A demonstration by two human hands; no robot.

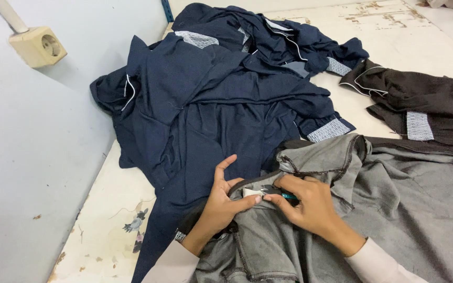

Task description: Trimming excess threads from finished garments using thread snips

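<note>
I see both hands on the grey garment [394, 209]; left hand [221, 202] pinches its white label [251, 192]; right hand [310, 207] grips a teal-handled tool [288, 196].

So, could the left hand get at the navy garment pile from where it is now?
Probably yes. The left hand pinches a small white label on the grey garment, and the navy garment pile lies right beyond its fingers with nothing between. It would have to let go of the label first.

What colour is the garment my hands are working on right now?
Grey garment, with dark overlock stitching along its edges; a small white label sits at the neckline. The head view shows it best.
</note>
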